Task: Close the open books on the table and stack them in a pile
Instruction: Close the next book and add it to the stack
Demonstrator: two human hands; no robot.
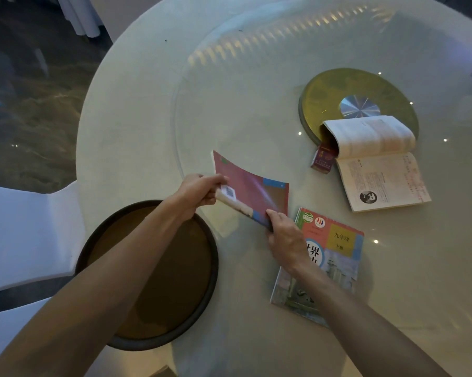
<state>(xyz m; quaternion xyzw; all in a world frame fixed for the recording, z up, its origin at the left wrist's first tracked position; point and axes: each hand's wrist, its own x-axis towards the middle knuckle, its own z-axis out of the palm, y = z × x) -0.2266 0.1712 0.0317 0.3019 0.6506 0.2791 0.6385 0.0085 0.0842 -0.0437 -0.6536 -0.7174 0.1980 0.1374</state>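
At the centre of the frame a pink-covered book is held tilted above the table. Its left edge is pinched by the left hand; its lower corner is gripped by the right hand, whose wrist crosses a closed textbook. An open book lies at the right.

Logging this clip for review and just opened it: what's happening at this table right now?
A person is holding a pink-covered book with both hands, the left hand at its spine end and the right hand at the near corner, lifted at a tilt above the round table. A closed textbook lies flat beside it. Farther off, an open book still lies open, next to a small red box. Nothing is stacked yet.
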